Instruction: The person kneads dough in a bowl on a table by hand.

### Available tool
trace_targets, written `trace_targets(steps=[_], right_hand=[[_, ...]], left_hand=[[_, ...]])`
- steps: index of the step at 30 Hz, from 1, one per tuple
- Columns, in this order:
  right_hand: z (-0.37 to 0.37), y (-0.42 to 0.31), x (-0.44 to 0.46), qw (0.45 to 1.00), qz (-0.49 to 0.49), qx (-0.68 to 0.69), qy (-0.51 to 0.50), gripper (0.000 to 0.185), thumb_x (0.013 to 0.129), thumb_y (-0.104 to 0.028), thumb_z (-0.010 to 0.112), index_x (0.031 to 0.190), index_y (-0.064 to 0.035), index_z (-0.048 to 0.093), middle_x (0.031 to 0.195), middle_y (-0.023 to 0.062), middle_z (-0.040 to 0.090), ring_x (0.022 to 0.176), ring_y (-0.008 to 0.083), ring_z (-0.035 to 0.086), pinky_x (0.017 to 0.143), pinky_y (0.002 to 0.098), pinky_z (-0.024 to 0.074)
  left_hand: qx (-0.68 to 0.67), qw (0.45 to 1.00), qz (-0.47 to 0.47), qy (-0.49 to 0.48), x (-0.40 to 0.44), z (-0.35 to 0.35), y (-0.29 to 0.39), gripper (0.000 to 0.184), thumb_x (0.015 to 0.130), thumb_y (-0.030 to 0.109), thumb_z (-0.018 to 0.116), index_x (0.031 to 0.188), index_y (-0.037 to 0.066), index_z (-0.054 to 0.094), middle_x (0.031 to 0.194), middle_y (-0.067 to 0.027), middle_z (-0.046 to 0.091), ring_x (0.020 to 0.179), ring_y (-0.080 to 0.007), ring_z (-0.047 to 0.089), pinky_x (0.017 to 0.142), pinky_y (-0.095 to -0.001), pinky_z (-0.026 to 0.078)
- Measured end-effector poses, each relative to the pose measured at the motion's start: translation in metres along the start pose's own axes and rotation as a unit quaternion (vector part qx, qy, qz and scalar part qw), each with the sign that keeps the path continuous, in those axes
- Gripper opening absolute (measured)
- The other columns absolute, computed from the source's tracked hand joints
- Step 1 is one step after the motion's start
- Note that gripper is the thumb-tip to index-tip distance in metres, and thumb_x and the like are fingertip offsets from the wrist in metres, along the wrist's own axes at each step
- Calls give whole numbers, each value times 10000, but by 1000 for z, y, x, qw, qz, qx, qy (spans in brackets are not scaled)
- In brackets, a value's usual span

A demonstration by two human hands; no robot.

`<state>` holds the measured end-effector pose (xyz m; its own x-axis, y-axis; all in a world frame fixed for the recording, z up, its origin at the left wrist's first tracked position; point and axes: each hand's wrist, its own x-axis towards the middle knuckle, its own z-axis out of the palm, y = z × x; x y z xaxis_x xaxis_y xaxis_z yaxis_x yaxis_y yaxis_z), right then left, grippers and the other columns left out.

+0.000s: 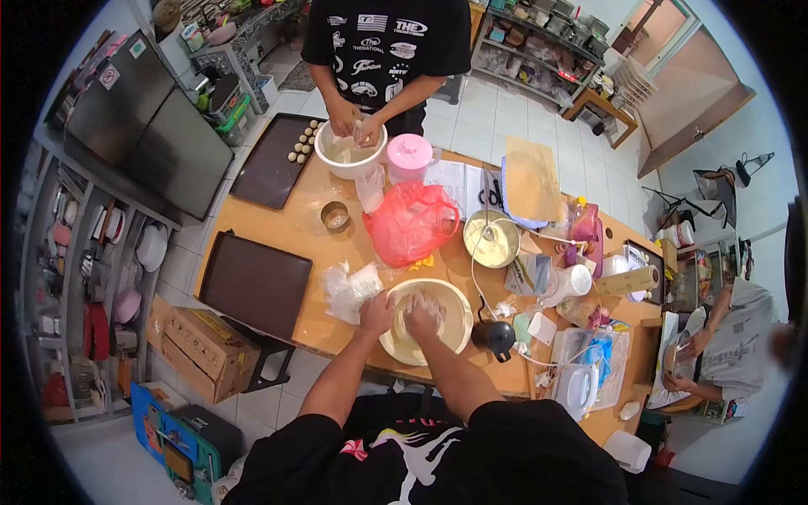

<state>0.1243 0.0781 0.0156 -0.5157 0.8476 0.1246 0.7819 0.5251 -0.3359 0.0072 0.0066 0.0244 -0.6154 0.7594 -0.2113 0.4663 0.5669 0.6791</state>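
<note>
A white mixing bowl [459,313] stands at the near edge of the table, right in front of me. My left hand [377,312] is closed on its left rim. Inside the bowl, my right hand [424,319] presses into pale dough [403,327], its fingers bent and coated with dough or flour; the hand and forearm hide part of the dough. Just left of the bowl lies a clear plastic bag of white powder [358,288]. Behind the bowl sits a red plastic bag [410,223]. A black hand mixer [495,338] rests close to the bowl's right side.
Across the table, a co-worker's hands [358,126] work over another white bowl [324,156]. Dark baking trays [257,284] lie on the left, one with dough balls [301,147]. A metal bowl of cream-coloured mix [502,244], bottles and containers crowd the right. Another person [732,345] sits at far right.
</note>
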Motion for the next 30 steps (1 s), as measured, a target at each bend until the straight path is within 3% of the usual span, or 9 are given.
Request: trace_targets(steps=[3,6,9,13,16,19,25,29,30], right_hand=[[6,10,15,986,108,95,-89,333,958,-334,445,947,-62,637,913,189,649,905,359,610,814,547,418],[25,41,23,942,164,283,-78,393,980,-333,434,1058,4,619,1027,237,642,1005,389,602,897,479,435],[-36,47,25,913,160,340,-156,461,990,-343,423,1168,52,581,1090,267,627,1072,407,578,952,437,424],[-49,48,-1,952,103,290,1,388,985,-308,408,1162,-25,605,1014,220,634,1007,424,562,897,473,417],[-54,43,-12,953,128,276,8,355,965,-293,447,1162,-48,613,1037,214,629,1028,405,559,919,465,412],[-76,41,-11,967,-12,226,-119,308,924,-218,523,1173,-66,621,1083,212,620,991,381,588,899,460,440],[-111,8,-37,948,-45,256,-186,346,847,-174,647,1180,-83,634,1084,214,579,825,355,643,745,419,520],[-109,-5,-43,968,-145,55,-198,271,747,-202,703,971,-63,641,1106,200,553,980,390,572,831,466,490],[-105,-3,-42,966,-175,88,-170,273,734,-196,697,961,-58,633,1071,194,553,990,386,563,831,471,487]], left_hand=[[-4,1000,4,6,-3,-4,6,406,967,398,456,953,25,616,887,-269,645,874,-479,603,790,-558,463],[9,1000,10,24,-1,2,3,411,967,400,460,966,23,624,878,-268,646,869,-479,601,776,-554,464],[-11,999,5,41,-2,8,-6,406,966,392,466,977,23,634,881,-266,648,868,-478,602,774,-551,466],[-39,997,6,65,-4,6,-7,394,964,377,477,969,17,639,881,-266,652,867,-476,605,777,-546,470],[-45,996,8,83,-3,11,-6,389,962,370,483,944,12,632,872,-270,651,860,-475,609,771,-548,471],[-20,995,-5,96,-6,9,1,389,960,368,487,920,7,625,862,-277,649,853,-479,610,767,-552,469],[-9,997,-19,81,-4,12,-1,406,958,386,481,917,7,623,858,-283,646,839,-486,607,767,-555,466],[-27,996,-21,79,-3,13,2,421,959,397,474,914,7,627,857,-282,646,836,-485,606,767,-551,465],[-26,997,-25,75,-4,13,3,424,960,398,474,912,5,628,859,-282,646,838,-484,607,767,-550,466]])
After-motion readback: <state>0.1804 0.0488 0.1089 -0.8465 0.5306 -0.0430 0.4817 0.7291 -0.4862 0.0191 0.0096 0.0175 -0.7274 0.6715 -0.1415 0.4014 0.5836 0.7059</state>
